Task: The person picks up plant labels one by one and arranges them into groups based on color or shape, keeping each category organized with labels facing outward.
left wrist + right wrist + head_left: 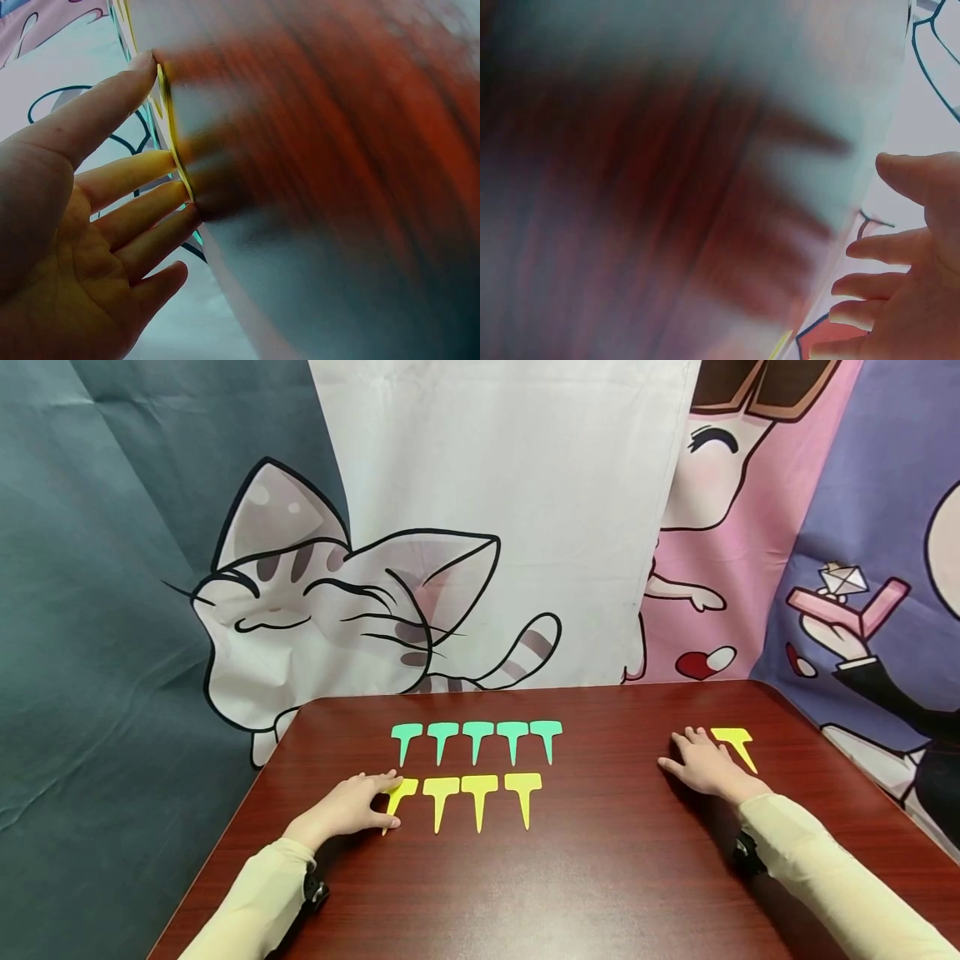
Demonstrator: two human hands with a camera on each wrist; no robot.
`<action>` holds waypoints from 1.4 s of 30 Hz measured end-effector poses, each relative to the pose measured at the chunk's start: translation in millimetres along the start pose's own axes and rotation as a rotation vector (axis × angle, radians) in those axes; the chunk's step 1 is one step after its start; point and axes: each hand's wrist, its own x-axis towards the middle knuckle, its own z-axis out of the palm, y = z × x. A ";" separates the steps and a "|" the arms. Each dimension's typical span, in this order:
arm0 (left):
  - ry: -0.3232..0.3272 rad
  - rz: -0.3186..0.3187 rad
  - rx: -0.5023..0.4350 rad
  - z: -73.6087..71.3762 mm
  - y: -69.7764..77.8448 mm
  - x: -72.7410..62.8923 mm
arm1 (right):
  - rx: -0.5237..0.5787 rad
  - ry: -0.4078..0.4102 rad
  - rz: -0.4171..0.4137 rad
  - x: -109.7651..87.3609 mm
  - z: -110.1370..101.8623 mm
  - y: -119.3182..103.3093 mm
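My left hand (347, 807) is at the leftmost yellow T-shaped plant label (405, 787) of a row on the table. In the left wrist view the thumb and fingertips touch that label (172, 120), spread well apart along it with the fingers fairly straight. To its right lie three more yellow plant labels (480, 785). At the right side my right hand (708, 764) hovers above the tabletop, fingers extended and holding nothing. Just beyond its fingers, to the right, lies a single yellow plant label (732, 737).
A row of several green T-shaped plant labels (477, 731) lies behind the yellow row. Everything rests on a dark red wooden table (585, 877). Behind its far edge hangs a printed cloth (517, 460) with a cartoon cat.
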 end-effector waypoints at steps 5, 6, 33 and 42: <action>0.001 -0.001 -0.002 -0.4 0.2 -0.4 | -0.020 0.005 0.004 -4.3 -3.8 13.0; 0.001 -0.001 -0.003 -0.4 0.1 -0.4 | -0.019 0.003 0.008 -5.4 -4.5 15.2; 0.008 0.014 0.002 0.2 0.2 -0.2 | -0.027 0.023 0.104 -28.9 -19.7 73.1; 0.007 0.015 0.000 0.7 -0.2 0.3 | -0.001 -0.006 0.147 -31.9 -23.6 84.5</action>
